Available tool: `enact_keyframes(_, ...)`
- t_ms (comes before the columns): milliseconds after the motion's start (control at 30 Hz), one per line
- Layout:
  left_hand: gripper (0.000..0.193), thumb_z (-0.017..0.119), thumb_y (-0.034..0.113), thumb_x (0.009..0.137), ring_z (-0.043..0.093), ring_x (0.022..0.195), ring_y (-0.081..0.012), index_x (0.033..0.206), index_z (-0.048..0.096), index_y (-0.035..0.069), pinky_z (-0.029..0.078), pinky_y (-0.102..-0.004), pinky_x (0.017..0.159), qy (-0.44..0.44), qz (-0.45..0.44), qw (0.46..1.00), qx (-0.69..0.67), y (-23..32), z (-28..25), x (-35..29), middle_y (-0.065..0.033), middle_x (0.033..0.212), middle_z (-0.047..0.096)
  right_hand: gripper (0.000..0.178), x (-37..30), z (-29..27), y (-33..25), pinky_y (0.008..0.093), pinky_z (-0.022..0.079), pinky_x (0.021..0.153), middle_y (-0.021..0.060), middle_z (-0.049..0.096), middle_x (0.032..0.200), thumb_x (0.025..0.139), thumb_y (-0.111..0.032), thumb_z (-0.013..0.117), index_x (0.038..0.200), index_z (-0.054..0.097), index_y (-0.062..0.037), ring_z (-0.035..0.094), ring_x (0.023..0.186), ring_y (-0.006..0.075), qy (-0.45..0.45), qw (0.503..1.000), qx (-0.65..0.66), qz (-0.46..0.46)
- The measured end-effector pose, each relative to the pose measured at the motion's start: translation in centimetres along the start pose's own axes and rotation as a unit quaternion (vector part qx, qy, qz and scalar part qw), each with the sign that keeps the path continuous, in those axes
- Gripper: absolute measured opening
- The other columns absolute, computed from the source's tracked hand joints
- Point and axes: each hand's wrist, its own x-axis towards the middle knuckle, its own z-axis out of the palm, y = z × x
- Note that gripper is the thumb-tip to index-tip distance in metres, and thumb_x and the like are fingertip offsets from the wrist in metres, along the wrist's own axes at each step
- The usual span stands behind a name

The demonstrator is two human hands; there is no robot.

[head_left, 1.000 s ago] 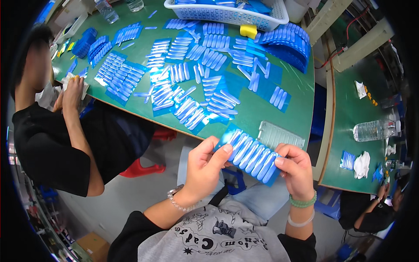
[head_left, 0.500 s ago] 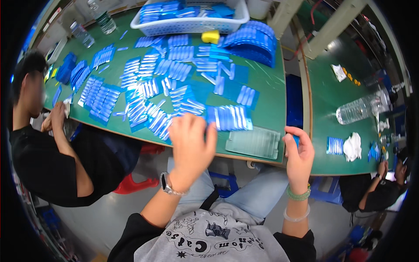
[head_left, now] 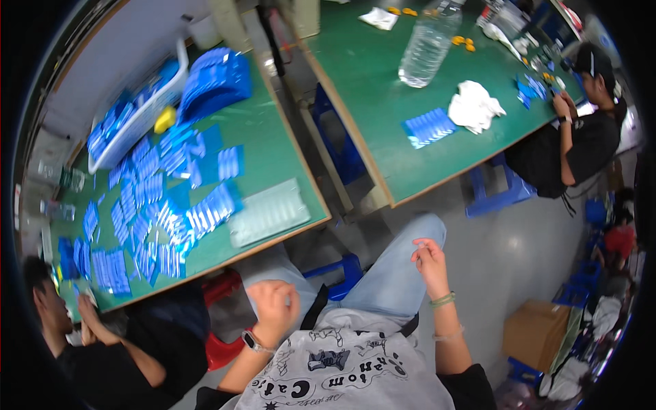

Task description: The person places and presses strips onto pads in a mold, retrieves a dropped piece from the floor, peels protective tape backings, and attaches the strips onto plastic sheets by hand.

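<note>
My left hand (head_left: 275, 305) is raised over my lap, just off the table's front edge. Its fingers are loosely bent, a little blurred, with the thumb apart and nothing seen in them. My right hand (head_left: 429, 263) is up over my right thigh, away from both tables. Its thumb and fingers are pinched together; whatever may be between them is too small to make out. Nearest the left hand on the table lies a clear ribbed plastic tray (head_left: 270, 213). Beside it is a blue sheet of shiny strips (head_left: 210, 208), with several more such sheets spread leftward.
A white basket (head_left: 140, 121) of blue pieces stands at the back left, near a yellow block (head_left: 165, 119) and curved blue sheets (head_left: 217, 80). Across a gap, the right table (head_left: 355, 102) holds a water bottle (head_left: 427, 48), white cloth (head_left: 476, 106) and blue sheet (head_left: 429, 128). People sit at both sides.
My view has swung to the right. Both hands have drawn back from the table toward my lap. The blue bit seen in my right hand before no longer shows.
</note>
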Motion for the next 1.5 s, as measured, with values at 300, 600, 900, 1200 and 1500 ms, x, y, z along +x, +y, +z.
enact_keyframes(300, 0.102, 0.076, 0.053, 0.072, 0.027, 0.14, -0.046, 0.152, 0.02, 0.025, 0.034, -0.0469, 0.109, -0.791, -0.028, 0.607, -0.074, 1.7, 20.3, -7.1, -0.0249, 0.155, 0.022, 0.019, -4.0, -2.8, 11.6, 0.0393, 0.049, 0.062, 0.0145, 0.063, 0.069, 0.095, -0.017, 0.05, 0.1, 0.064, -0.0064, 0.064, 0.064, 0.0277, 0.211, 0.956, -0.197, -0.054)
enact_keyframes(600, 0.106, 0.083, 0.032, 0.066, 0.041, 0.133, -0.036, 0.15, 0.024, 0.007, 0.036, -0.039, 0.108, -0.895, 0.086, 0.416, -0.134, 3.6, 22.9, -20.7, -0.0226, 0.146, 0.04, 0.015, -13.8, -5.8, 13.1, 0.0346, 0.046, 0.057, 0.0144, 0.06, 0.066, 0.094, -0.011, 0.051, 0.099, 0.064, -0.0047, 0.059, 0.057, 0.0261, 0.287, 0.932, -0.219, 0.042)
enact_keyframes(900, 0.033, 0.055, 0.023, 0.086, 0.066, 0.094, -0.0358, 0.114, 0.067, 0.011, 0.052, -0.0448, 0.085, -0.653, -0.068, 0.752, -0.059, 1.3, 26.6, -14.9, -0.019, 0.101, 0.069, 0.019, -17.8, -6.8, 19.6, 0.0325, 0.043, 0.051, 0.0094, 0.055, 0.061, 0.091, -0.007, 0.053, 0.108, 0.063, -0.004, 0.053, 0.05, 0.0208, 0.321, 0.937, -0.138, -0.016)
enact_keyframes(1200, 0.021, 0.054, 0.014, 0.086, 0.064, 0.091, -0.0412, 0.092, 0.071, 0.003, 0.052, -0.0482, 0.082, -0.54, -0.056, 0.837, 0.065, -8.0, 38.1, -9.1, -0.0218, 0.094, 0.068, 0.023, -18.0, -5.5, 18.1, 0.0236, 0.034, 0.052, 0.0025, 0.051, 0.068, 0.095, -0.001, 0.042, 0.113, 0.055, 0.0008, 0.041, 0.056, 0.0081, 0.314, 0.949, 0.014, 0.0)
enact_keyframes(1500, 0.023, 0.063, 0.023, 0.087, 0.066, 0.091, -0.039, 0.097, 0.07, 0.002, 0.052, -0.0442, 0.082, -0.504, -0.115, 0.835, 0.19, -18.5, 52.6, -11.4, -0.0199, 0.094, 0.069, 0.022, -16.9, -6.9, 17.2, 0.0263, 0.031, 0.043, 0.0018, 0.048, 0.058, 0.087, 0.003, 0.055, 0.108, 0.06, -0.0005, 0.042, 0.047, 0.011, 0.235, 0.969, 0.017, 0.079)
